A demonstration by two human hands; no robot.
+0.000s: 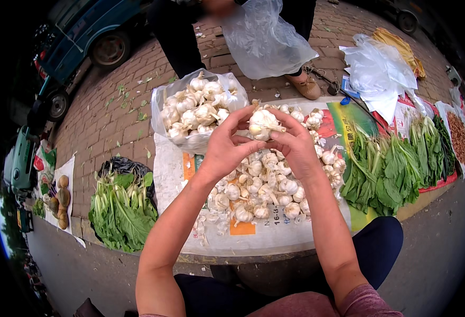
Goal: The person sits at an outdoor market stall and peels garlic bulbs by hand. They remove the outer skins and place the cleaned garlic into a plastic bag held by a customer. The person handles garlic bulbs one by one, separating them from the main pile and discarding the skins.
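Note:
Between my left hand [230, 142] and my right hand [294, 138] is a white garlic bulb [262, 124], gripped by the fingers of both, its short stem pointing right. Below my hands, many loose garlic bulbs [256, 184] lie on a white woven plastic sack [280, 243], with flakes of dry skin around them. Just beyond my left hand stands an open clear plastic bag [162, 119] full of garlic bulbs [191, 105].
Leafy green vegetables lie left [123, 210] and right [387, 170] of the garlic. Opposite me stands a person [173, 35] beside a translucent plastic bag [262, 43]. Crumpled white bags [379, 71] lie at upper right. A blue vehicle [74, 39] stands on brick paving [109, 107].

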